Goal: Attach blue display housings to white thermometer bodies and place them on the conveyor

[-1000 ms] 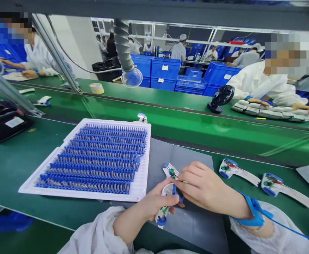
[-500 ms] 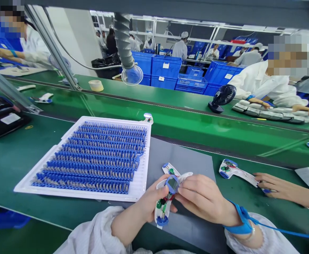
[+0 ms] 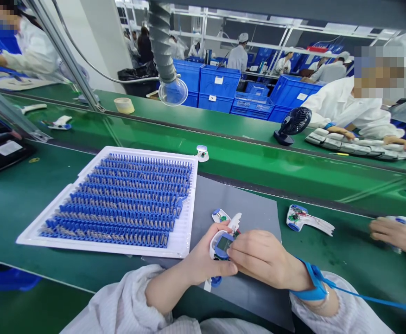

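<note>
Left hand (image 3: 203,260): clenched round the white casing (image 3: 212,242), thumb over the top edge, fingers underneath. The casing sits low and centre in view, lifted just above the grey mat (image 3: 237,204). Its blue tip (image 3: 216,280) pokes out below the palm.

Right hand (image 3: 262,260): fingertips closed on the edge of the small blue-framed screen (image 3: 224,243), which lies against the open face of the casing. Whether the screen is seated or loose I cannot tell; the fingers hide the joint. Blue wrist strap (image 3: 312,284) with its cord runs off to the right.

Handling, judged: thin plastic shell, light, stiff but easily flexed. Wires and a green board show inside, so the inside is probably fragile. Best held by the outer rim and the narrow handle, clear of the glass and wiring. The smooth plastic is likely a little slippery.

Just beyond the grip: a second casing (image 3: 220,215) on the mat. Left of the grip: a white tray (image 3: 185,232) packed with rows of blue parts. Right of it: a third casing (image 3: 307,221), then a co-worker's hand (image 3: 394,234). Farther off: the green belt (image 3: 258,162) and a small fan (image 3: 293,123).
</note>
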The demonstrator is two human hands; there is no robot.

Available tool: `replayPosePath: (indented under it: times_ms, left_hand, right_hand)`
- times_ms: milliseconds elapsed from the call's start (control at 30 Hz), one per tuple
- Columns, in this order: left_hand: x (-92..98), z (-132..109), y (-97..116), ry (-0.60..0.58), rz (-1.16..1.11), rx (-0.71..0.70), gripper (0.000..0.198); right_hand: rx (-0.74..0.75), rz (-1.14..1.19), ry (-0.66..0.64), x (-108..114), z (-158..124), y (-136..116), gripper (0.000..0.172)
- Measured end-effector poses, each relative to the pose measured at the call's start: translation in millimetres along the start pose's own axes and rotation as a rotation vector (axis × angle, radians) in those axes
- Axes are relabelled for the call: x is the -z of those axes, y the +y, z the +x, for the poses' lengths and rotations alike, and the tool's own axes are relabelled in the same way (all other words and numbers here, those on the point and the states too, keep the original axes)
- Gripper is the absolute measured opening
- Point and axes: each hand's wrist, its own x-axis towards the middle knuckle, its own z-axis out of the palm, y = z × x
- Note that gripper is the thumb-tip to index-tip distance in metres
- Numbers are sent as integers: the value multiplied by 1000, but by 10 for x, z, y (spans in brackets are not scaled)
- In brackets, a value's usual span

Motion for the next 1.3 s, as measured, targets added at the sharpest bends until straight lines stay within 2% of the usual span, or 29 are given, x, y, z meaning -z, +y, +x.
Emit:
replayPosePath:
  times_ms: [167,267,367,500,600,667,767,833,900,967,1033,1133,1200,1300]
  left_hand:
    - [-56,-35,62,7,222,-63,47]
    - [-69,-39,99,-2,293,-64,42]
    - [-50,-31,95,-50,227,15,42]
    - [-41,-28,75,-164,-19,151,53]
    - [-66,-44,91,-151,-10,201,53]
    - [-83,-53,110,-118,92,183,48]
    - [-92,-52,112,-66,264,65,40]
    - [-89,-43,78,-60,281,23,46]
    - [-82,-35,23,-45,221,28,63]
    - [-72,-35,-31,35,181,40,73]
    - [-61,-44,-62,129,195,53,69]
    - [-50,-65,-51,169,253,110,62]
    - [-53,-76,-21,165,279,141,61]
    - [-73,-81,26,157,298,140,57]
  right_hand:
    - [-3,21,-8,0,52,-13,19]
    - [-1,40,-39,23,79,-32,23]
    - [14,58,-46,58,101,-48,21]
    - [40,78,-55,93,121,-44,18]
    - [58,76,-55,93,129,-38,21]
    - [44,83,-73,74,118,-48,23]
    - [11,87,-69,28,51,-63,20]
    - [-16,40,-39,-2,-37,-25,17]
    - [-183,-45,-42,-11,-159,102,17]
    - [-489,-149,-65,13,-319,331,16]
    - [-783,-250,-75,67,-513,620,15]
    - [-1087,-373,-99,160,-828,992,11]
    - [-1263,-419,-142,218,-1018,1106,11]
    - [-1452,-478,-184,332,-1236,1066,18]
